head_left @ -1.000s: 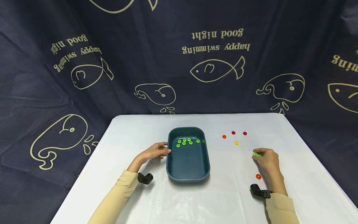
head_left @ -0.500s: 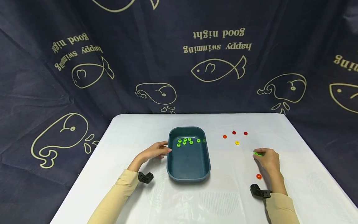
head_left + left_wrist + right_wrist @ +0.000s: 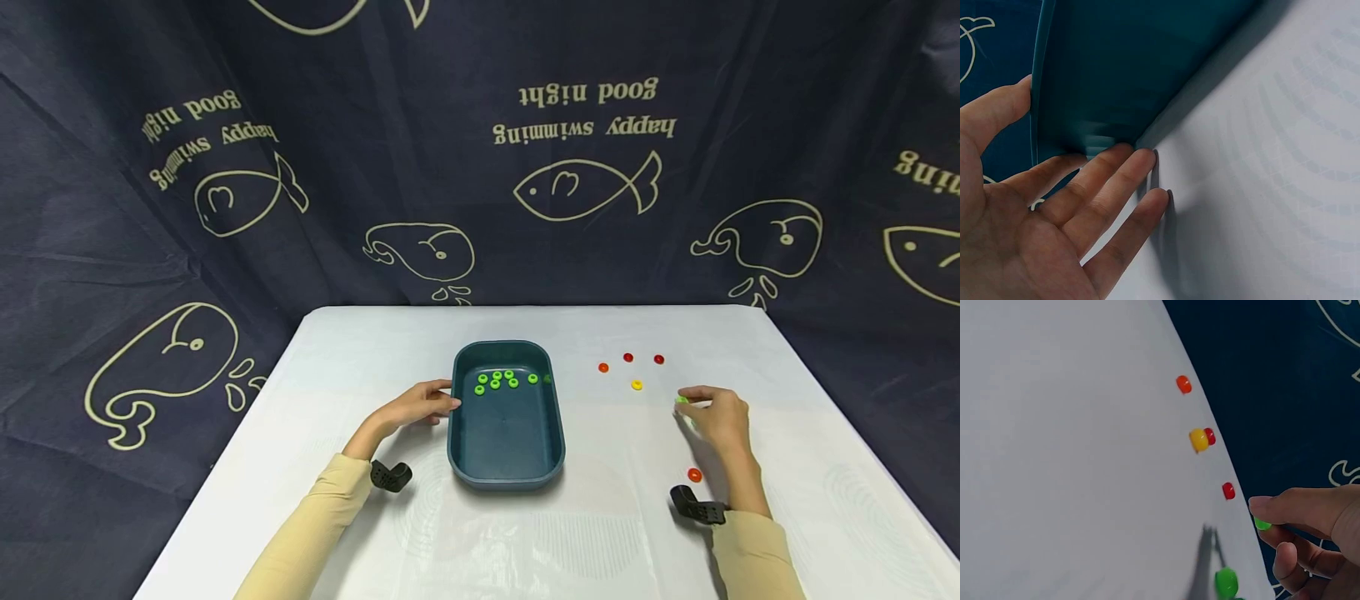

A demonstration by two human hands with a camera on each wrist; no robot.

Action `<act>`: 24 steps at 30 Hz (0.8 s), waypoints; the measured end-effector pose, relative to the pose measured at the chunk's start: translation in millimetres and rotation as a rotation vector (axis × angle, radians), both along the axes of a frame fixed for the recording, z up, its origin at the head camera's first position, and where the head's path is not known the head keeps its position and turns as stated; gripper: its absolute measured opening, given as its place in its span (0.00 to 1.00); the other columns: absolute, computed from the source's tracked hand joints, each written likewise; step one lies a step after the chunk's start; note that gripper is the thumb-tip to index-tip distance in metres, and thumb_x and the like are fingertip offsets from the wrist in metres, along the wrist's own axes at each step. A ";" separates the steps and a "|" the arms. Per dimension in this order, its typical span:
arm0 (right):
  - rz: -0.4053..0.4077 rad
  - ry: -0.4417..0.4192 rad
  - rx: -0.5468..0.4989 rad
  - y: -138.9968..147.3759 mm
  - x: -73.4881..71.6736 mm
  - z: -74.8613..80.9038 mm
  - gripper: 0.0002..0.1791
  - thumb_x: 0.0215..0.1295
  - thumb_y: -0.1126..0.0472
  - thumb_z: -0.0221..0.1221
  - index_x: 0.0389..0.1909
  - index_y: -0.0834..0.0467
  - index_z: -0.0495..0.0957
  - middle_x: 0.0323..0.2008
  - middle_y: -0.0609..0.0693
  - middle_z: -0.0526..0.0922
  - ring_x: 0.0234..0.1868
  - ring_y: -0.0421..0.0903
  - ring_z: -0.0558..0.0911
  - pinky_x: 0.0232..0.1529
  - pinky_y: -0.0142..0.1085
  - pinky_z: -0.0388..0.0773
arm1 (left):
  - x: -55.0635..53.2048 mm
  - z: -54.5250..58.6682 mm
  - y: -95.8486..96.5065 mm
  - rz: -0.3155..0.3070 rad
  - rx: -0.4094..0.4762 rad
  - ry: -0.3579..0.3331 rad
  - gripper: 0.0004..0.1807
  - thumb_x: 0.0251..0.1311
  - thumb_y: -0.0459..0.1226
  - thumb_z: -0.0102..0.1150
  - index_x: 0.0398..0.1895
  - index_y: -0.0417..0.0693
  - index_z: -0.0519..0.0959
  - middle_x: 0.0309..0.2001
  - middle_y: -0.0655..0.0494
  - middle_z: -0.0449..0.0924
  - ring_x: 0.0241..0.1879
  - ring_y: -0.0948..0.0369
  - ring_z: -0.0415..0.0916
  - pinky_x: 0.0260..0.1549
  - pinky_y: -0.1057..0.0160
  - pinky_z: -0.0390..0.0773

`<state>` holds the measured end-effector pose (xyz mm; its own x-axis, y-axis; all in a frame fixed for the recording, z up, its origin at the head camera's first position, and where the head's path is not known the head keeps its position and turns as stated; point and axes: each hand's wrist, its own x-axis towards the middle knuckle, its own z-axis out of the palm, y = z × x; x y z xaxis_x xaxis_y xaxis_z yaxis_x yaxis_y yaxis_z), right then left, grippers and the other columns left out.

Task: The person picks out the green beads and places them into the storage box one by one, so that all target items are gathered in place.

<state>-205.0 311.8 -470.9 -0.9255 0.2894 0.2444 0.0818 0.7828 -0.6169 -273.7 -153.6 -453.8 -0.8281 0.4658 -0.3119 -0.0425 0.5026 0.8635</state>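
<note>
My left hand (image 3: 418,405) rests against the left side of a dark teal plastic box (image 3: 504,454). Its fingers lie loosely extended along the outer wall (image 3: 1116,62), and the thumb tip is at the rim. Inside the box, toward the far end, lie several small green ring-shaped beads (image 3: 495,384). Between thumb and fingertip, my right hand (image 3: 722,419) pinches a green bead (image 3: 1262,523) above the right part of the table. Another green bead (image 3: 1227,583) lies below that hand in the right wrist view; the hand hides it in the head view.
Beyond the right hand lie a yellow bead (image 3: 637,385), an orange bead (image 3: 603,367) and two red beads (image 3: 628,357). One orange-red bead (image 3: 694,475) is beside the right wrist. A dark printed cloth (image 3: 420,125) hangs behind the white table (image 3: 360,358).
My right hand has risen slightly and moved a little away from me, with a green bead between its fingertips. The left hand and the box have stayed in place.
</note>
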 end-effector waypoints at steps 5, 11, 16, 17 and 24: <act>0.008 -0.015 -0.013 -6.3 -3.1 9.5 0.13 0.53 0.65 0.64 0.39 0.66 0.83 0.36 0.63 0.85 0.31 0.54 0.81 0.29 0.34 0.66 | 0.8 -0.1 -0.4 -0.004 -0.003 0.008 0.37 0.62 0.46 0.55 0.69 0.37 0.57 0.55 0.41 0.76 0.48 0.60 0.77 0.46 0.57 0.78; 0.021 0.007 -0.014 -14.1 -8.3 17.2 0.12 0.53 0.65 0.65 0.38 0.66 0.83 0.37 0.63 0.85 0.34 0.58 0.80 0.30 0.36 0.66 | 0.6 0.1 -0.1 -0.006 -0.001 0.011 0.38 0.62 0.46 0.55 0.70 0.35 0.56 0.55 0.41 0.76 0.48 0.60 0.77 0.45 0.57 0.78; 0.036 0.043 0.001 -19.0 -13.0 21.2 0.11 0.52 0.65 0.65 0.36 0.66 0.84 0.36 0.63 0.85 0.32 0.57 0.81 0.30 0.35 0.67 | 1.4 0.8 0.3 -0.002 0.001 0.003 0.38 0.62 0.46 0.55 0.70 0.35 0.56 0.56 0.41 0.76 0.48 0.60 0.77 0.45 0.58 0.78; 0.039 0.049 0.003 -20.1 -14.0 22.1 0.11 0.52 0.65 0.66 0.36 0.66 0.84 0.36 0.63 0.85 0.31 0.56 0.81 0.30 0.35 0.67 | 0.8 0.4 0.3 -0.002 0.003 0.002 0.38 0.62 0.46 0.56 0.70 0.35 0.56 0.56 0.41 0.76 0.48 0.61 0.77 0.44 0.58 0.78; 0.066 0.067 -0.009 -32.7 -21.3 30.2 0.11 0.51 0.65 0.67 0.36 0.65 0.84 0.37 0.63 0.85 0.30 0.55 0.81 0.30 0.35 0.68 | 0.0 -0.6 -0.5 -0.005 0.001 0.006 0.38 0.63 0.46 0.55 0.70 0.35 0.56 0.55 0.41 0.76 0.47 0.61 0.77 0.44 0.59 0.78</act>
<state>-226.3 279.1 -440.8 -0.9243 0.2310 0.3037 -0.0110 0.7795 -0.6263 -273.7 -154.2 -454.4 -0.8273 0.4708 -0.3065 -0.0347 0.5017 0.8643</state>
